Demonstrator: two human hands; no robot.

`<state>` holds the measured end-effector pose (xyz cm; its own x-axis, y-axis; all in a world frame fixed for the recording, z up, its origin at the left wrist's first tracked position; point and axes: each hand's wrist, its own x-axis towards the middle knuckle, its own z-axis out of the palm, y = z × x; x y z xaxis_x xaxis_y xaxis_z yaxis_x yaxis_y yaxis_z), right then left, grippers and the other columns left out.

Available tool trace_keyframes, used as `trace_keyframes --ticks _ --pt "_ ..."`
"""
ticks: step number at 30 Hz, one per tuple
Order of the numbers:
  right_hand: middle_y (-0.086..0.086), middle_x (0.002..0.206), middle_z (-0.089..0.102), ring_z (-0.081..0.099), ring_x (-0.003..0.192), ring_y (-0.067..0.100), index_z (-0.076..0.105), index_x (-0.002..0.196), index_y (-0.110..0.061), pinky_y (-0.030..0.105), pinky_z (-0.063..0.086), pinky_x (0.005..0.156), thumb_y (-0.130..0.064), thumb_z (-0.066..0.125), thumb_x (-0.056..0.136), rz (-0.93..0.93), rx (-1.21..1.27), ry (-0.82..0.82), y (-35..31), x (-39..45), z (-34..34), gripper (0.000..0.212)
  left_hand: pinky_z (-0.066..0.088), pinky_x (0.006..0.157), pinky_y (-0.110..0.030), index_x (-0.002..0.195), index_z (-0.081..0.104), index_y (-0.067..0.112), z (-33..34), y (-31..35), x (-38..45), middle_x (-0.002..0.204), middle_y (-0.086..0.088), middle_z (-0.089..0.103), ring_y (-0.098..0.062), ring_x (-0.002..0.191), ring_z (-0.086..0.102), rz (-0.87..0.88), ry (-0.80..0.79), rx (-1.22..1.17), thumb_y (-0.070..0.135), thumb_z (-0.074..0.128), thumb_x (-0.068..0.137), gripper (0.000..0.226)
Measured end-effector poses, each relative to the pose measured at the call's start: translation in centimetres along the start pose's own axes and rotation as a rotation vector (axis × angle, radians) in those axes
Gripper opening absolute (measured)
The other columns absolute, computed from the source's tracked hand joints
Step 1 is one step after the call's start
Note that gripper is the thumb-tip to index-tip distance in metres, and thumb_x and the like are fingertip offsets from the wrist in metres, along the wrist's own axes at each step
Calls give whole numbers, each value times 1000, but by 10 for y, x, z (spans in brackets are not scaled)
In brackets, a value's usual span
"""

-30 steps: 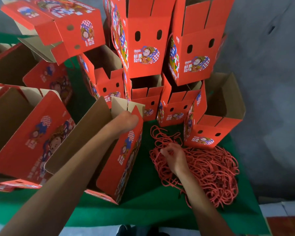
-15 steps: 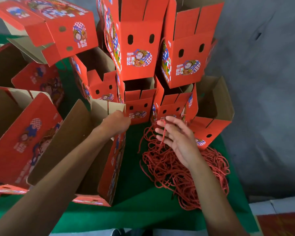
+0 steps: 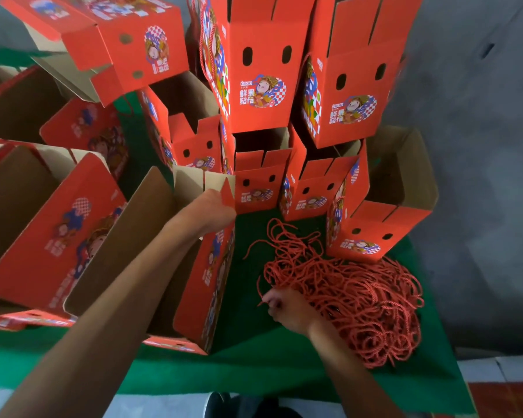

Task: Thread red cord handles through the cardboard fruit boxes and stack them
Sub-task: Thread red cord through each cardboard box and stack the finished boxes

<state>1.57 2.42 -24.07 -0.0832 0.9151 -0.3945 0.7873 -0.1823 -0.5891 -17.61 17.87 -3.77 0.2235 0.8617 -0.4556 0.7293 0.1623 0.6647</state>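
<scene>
On green felt table (image 3: 254, 366), near centre: open red box (image 3: 206, 285) lying tilted, brown inside showing. Left hand (image 3: 212, 206) at its far top edge, fingers curled over the flap, gripping it. Right hand (image 3: 287, 309) on near-left edge of red cord pile (image 3: 351, 300), fingers bent into the strands; blurred, cannot tell if it has one pinched. Pile sits right of held box, just near side of a small upright box (image 3: 372, 233). Far side: stacked boxes (image 3: 254, 70), two oval holes each. Left: another open box (image 3: 52, 233) on its side.
</scene>
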Motion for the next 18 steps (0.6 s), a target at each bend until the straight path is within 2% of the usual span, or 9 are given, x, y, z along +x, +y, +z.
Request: trace_keyframes --ticks 2,5,7,9,11,13,15,18 --pt "13 120 63 63 102 23 62 137 -11 32 49 87 -12 64 101 -27 -75 -96 -2 3 10 36 46 42 -16 83 56 15 -3 -1 3 79 -4 69 -17 68 68 -31 -39 9 9 58 91 10" --pt "11 133 57 59 118 28 62 135 -13 38 48 99 -20 61 103 3 -231 -66 -10 11 17 32 54 52 -24 94 59 12 -9 -7 8 91 -9 71 -24 77 72 -78 -66 9 8 61 85 10" --pt "13 132 57 61 113 32 66 121 -8 43 50 96 -21 58 105 21 -307 -58 -12 16 21 22 60 65 -33 104 59 11 -11 -11 11 96 -10 73 -29 83 73 -113 -93 -13 8 64 83 22" --pt "12 131 53 61 112 34 61 121 -7 43 52 93 -23 53 106 51 -348 -61 -16 17 25 23 62 72 -40 109 58 13 -13 -16 12 97 -10 74 -30 84 74 -118 -124 -60 8 65 81 28" --pt "10 128 51 59 114 32 58 121 -9 42 50 91 -27 50 107 -1 -369 -6 -18 15 26 25 62 78 -46 113 57 15 -13 -21 15 99 -11 74 -31 87 75 -130 -140 -102 8 65 81 33" --pt "7 118 54 57 108 26 61 110 -9 40 46 88 -29 47 108 -105 -270 107 -23 16 19 25 61 84 -50 118 56 18 -15 -25 18 103 -11 75 -33 91 74 -147 -172 -138 9 65 82 38" --pt "0 103 56 56 96 18 62 103 -13 35 45 81 -29 46 105 -172 -63 211 -39 23 5 23 60 87 -50 121 55 21 -18 -29 21 104 -10 76 -32 94 74 -166 -210 -167 11 66 84 40" --pt "-11 90 68 65 78 11 63 101 -23 32 52 70 -36 54 101 -175 286 350 -67 44 -12 15 58 91 -49 123 54 22 -21 -32 24 104 -10 76 -31 97 74 -199 -246 -187 14 68 86 41"
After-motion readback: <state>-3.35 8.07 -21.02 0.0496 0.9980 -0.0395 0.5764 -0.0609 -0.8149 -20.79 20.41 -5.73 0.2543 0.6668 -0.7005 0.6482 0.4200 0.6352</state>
